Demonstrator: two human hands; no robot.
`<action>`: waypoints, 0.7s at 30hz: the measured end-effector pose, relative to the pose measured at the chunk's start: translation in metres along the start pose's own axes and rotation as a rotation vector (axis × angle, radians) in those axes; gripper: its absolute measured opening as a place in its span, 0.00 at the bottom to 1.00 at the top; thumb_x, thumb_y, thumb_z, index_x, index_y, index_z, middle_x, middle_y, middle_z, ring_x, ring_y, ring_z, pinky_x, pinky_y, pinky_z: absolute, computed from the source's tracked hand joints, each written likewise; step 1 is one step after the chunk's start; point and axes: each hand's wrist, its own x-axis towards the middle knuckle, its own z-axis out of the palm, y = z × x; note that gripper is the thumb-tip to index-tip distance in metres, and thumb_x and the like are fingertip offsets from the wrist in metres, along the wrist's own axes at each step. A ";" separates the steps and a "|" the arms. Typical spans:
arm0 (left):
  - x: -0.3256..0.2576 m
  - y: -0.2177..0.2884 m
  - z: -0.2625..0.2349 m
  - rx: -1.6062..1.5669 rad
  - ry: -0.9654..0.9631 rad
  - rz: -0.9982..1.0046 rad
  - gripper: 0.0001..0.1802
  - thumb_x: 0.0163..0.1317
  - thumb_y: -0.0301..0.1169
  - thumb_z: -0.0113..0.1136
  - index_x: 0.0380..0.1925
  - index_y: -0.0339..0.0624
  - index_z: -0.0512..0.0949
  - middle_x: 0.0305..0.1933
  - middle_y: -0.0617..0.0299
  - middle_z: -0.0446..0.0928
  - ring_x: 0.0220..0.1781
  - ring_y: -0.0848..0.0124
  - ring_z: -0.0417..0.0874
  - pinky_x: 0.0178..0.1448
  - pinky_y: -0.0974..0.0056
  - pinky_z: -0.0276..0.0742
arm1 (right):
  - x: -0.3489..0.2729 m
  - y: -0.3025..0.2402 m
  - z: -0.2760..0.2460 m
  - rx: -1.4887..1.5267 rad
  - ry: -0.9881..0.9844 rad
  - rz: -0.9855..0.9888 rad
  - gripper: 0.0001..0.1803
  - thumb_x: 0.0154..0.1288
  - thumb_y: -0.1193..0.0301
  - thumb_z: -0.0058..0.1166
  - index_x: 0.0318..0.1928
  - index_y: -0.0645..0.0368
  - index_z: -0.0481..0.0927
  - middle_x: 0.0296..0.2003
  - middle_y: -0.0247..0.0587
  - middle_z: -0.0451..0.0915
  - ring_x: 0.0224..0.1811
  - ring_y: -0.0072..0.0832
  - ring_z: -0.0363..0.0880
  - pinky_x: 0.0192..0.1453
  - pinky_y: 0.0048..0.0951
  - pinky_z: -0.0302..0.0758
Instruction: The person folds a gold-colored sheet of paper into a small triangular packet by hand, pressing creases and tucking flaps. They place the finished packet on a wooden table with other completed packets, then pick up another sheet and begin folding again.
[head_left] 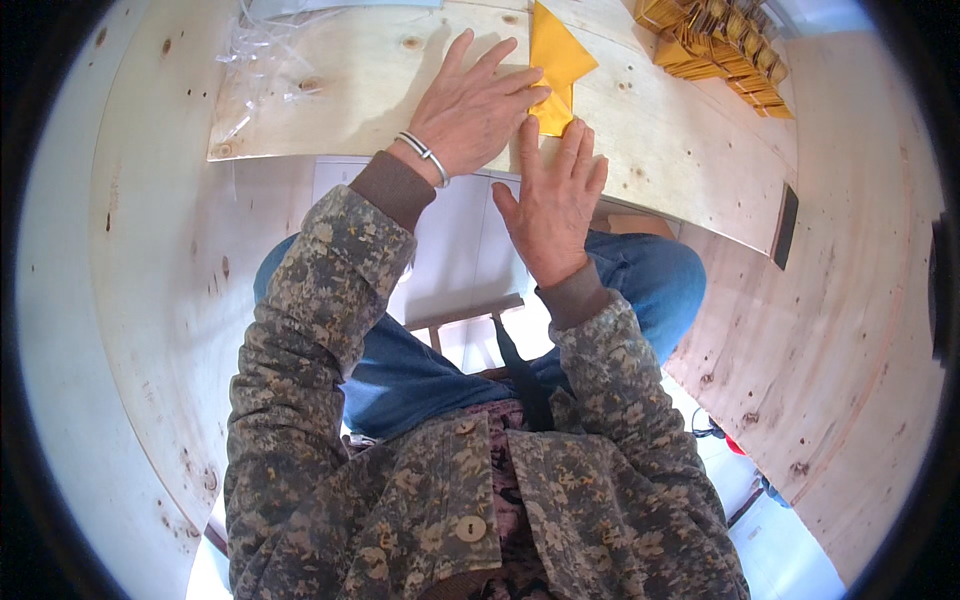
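A sheet of yellow paper (556,58), folded into pointed flaps, lies on the wooden table (370,90) near its front edge. My left hand (472,108), with a silver bracelet on its wrist, reaches over from the left with fingers spread. Its fingertips rest on the paper's left side. From below comes my right hand (556,195), its fingers stretched out and the thumb apart. The tips of these fingers touch or nearly touch the paper's near edge. Neither hand grips anything.
Bundled stacks of folded yellow paper (722,55) stand at the table's back right. Clear plastic strips (262,60) lie at the far left. Wooden panels (830,270) rise on both sides. A dark piece (785,226) is fixed at the table's right front corner.
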 end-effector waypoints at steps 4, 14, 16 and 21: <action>0.002 0.001 0.001 -0.003 0.004 -0.006 0.19 0.65 0.35 0.58 0.57 0.56 0.80 0.66 0.71 0.74 0.75 0.61 0.61 0.78 0.39 0.44 | 0.002 -0.001 0.002 -0.047 -0.011 0.010 0.48 0.53 0.59 0.71 0.72 0.52 0.60 0.68 0.71 0.56 0.73 0.61 0.54 0.69 0.62 0.56; 0.010 0.004 0.003 -0.121 -0.022 -0.080 0.16 0.64 0.32 0.59 0.52 0.53 0.83 0.62 0.69 0.77 0.72 0.60 0.66 0.77 0.38 0.45 | -0.002 -0.001 0.006 0.070 0.026 0.036 0.47 0.53 0.68 0.68 0.72 0.56 0.59 0.69 0.70 0.53 0.75 0.61 0.49 0.72 0.63 0.50; 0.011 0.005 0.004 -0.130 -0.008 -0.081 0.16 0.64 0.32 0.58 0.51 0.53 0.83 0.62 0.68 0.77 0.72 0.61 0.67 0.77 0.38 0.45 | -0.002 0.001 0.006 0.118 0.036 0.042 0.46 0.53 0.69 0.68 0.71 0.58 0.59 0.70 0.69 0.53 0.76 0.60 0.48 0.73 0.62 0.48; 0.011 0.008 0.001 -0.120 0.015 -0.047 0.14 0.63 0.32 0.59 0.47 0.50 0.84 0.57 0.66 0.79 0.69 0.62 0.69 0.77 0.39 0.44 | -0.006 0.006 0.003 0.180 0.032 0.030 0.43 0.53 0.72 0.66 0.70 0.59 0.62 0.71 0.66 0.53 0.77 0.58 0.47 0.75 0.59 0.46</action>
